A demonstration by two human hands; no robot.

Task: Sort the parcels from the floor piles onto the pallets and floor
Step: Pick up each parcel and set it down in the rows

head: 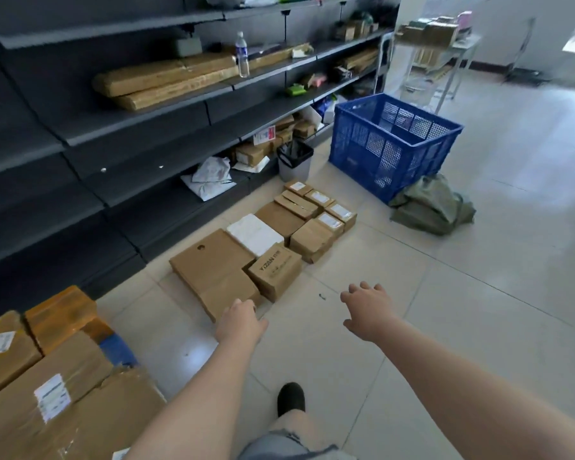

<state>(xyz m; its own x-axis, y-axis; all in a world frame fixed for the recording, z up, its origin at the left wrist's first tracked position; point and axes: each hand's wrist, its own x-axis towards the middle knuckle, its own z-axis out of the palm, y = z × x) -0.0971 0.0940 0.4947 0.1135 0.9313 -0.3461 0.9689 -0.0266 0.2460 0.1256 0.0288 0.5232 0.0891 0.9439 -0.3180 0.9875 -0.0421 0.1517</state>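
Several cardboard parcels lie in a tidy row on the tiled floor beside the dark shelving: a large flat box (210,270) nearest me, a small printed box (274,270), a white parcel (254,234) and smaller labelled boxes (322,207) behind. My left hand (239,322) hovers at the near corner of the large flat box, fingers curled, holding nothing. My right hand (367,307) is stretched over bare floor to the right of the row, fingers spread, empty. At the bottom left is a pile of bigger taped cartons (54,386) on a blue pallet (118,350).
Dark shelving (80,134) runs along the left, holding long wrapped parcels and a water bottle (242,54). A blue plastic crate (392,144), a small bin (294,161) and a green sack (432,204) stand beyond the row. My foot (291,398) is on the floor below.
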